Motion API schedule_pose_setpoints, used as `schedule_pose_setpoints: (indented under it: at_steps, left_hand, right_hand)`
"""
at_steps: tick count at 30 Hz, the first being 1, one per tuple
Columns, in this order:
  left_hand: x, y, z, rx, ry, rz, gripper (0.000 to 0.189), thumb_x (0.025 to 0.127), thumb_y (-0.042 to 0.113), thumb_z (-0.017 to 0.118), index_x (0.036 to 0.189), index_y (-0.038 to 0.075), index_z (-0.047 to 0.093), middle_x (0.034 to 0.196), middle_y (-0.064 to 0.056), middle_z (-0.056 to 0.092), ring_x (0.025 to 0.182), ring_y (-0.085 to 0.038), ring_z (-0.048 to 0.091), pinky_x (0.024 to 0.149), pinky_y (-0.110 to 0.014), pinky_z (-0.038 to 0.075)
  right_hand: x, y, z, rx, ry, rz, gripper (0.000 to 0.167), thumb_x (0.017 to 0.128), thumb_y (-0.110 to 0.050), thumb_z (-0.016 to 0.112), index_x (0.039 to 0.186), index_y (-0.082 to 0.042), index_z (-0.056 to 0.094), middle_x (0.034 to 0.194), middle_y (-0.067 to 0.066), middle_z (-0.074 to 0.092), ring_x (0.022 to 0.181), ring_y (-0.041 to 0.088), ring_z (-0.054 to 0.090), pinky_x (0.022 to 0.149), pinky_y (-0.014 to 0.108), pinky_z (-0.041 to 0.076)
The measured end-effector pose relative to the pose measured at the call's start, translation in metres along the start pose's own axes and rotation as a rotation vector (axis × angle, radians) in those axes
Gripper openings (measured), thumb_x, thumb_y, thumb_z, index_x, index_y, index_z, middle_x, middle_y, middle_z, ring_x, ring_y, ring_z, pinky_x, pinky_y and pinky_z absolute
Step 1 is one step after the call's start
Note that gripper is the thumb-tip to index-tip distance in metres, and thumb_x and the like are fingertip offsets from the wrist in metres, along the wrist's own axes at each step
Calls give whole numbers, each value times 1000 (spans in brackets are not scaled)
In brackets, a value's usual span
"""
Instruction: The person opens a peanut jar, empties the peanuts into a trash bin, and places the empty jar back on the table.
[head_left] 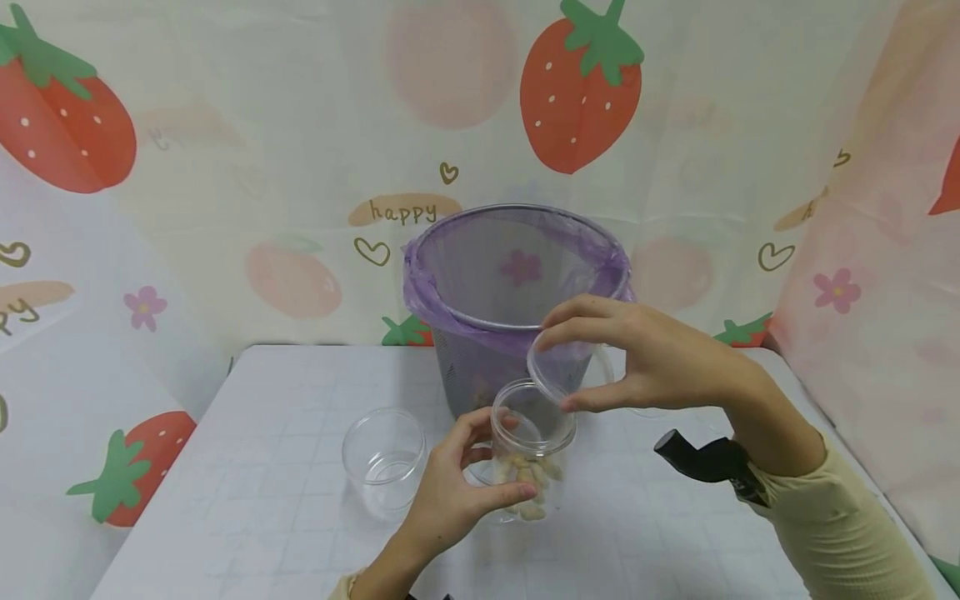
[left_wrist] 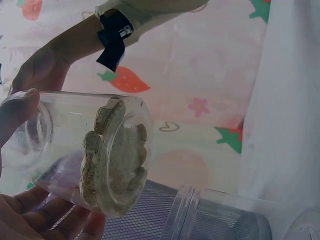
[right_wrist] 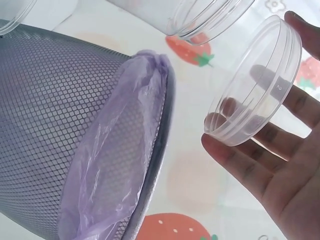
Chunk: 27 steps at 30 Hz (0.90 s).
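Note:
My left hand [head_left: 457, 492] grips a clear plastic jar [head_left: 553, 467] around its side, thumb in front and fingers behind. Peanuts in their shells [left_wrist: 90, 165] lie in the bottom of that jar. Just above the jar's uncovered mouth, my right hand [head_left: 645, 354] holds a clear round lid [right_wrist: 282, 87] by its edge, between thumb and fingers. The lid is tilted beside the rim; whether they touch I cannot tell. A second clear jar [head_left: 384, 458], without a lid, stands on the table left of my left hand.
Behind the jar stands a grey mesh waste bin [head_left: 457, 367] lined with a purple bag [head_left: 423, 292]. Another clear plastic piece [head_left: 611, 367] is mostly hidden behind my right hand. The white table [head_left: 262, 500] meets a strawberry-print curtain [head_left: 300, 167] at the back.

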<state>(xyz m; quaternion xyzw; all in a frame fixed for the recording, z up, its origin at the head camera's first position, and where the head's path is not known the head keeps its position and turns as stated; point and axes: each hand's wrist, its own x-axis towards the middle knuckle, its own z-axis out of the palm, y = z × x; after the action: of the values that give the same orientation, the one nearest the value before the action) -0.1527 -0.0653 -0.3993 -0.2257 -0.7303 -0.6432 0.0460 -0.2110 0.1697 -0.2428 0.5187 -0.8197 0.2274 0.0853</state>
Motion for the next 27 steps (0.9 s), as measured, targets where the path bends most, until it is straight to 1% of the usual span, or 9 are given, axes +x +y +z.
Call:
schedule_pose_setpoints:
  at_steps: [4,8,11,15,16,20,22,27]
  left_hand:
    - [0,0,0,-1,2,5,69,73,18,86,132,12,51,127,-5,61,112,-13,59,92,-29,53]
    - [0,0,0,-5,4,3,68,73,19,86,132,14,51,128,-7,61,111,-13,59,92,-29,53]
    - [0,0,1,-5,7,-4,69,73,21,86,132,15,51,127,-4,61,111,-13,59,92,-28,52]
    - [0,1,1,-4,11,-5,70,73,21,87,132,12,51,127,-2,61,111,-13,59,93,-28,52]
    - [0,1,1,-6,11,-4,70,73,21,87,132,11,51,127,-3,61,111,-13,59,93,-28,52]
    - [0,1,0,-10,12,-3,69,72,20,87,131,13,52,128,-8,61,111,-12,58,93,-28,52]
    - [-1,1,0,-10,11,-4,68,73,19,86,131,13,52,128,-8,61,111,-12,58,93,-28,52]
    - [-1,1,0,-8,8,1,69,73,19,86,132,9,51,129,-9,61,111,-12,58,93,-28,52]
  right_hand:
    - [-2,2,-2,-7,12,6,45,78,-23,83,118,-17,65,122,-5,61,112,13,60,94,34,51]
    - [-6,4,-7,-29,33,24,48,76,-22,84,120,-17,65,122,-5,61,113,12,59,93,31,51]
    - [-8,5,-11,-35,59,8,49,74,-20,85,120,-16,65,121,-5,62,112,11,59,94,25,49]
    - [-10,5,-13,-37,84,-26,51,73,-18,86,119,-15,66,119,-3,63,110,11,59,95,18,46]
    - [-10,5,-13,-39,88,-28,51,72,-18,86,119,-15,66,119,-3,63,110,10,59,95,17,45]
    - [-13,6,-15,-48,101,-15,52,71,-17,87,119,-16,66,118,-4,63,109,9,58,95,14,44]
    - [-15,6,-16,-54,103,-5,52,71,-17,87,119,-16,66,118,-4,63,109,9,58,95,13,43]
    - [-19,9,-19,-57,116,9,53,70,-14,87,119,-16,66,118,-4,63,109,8,58,95,13,43]
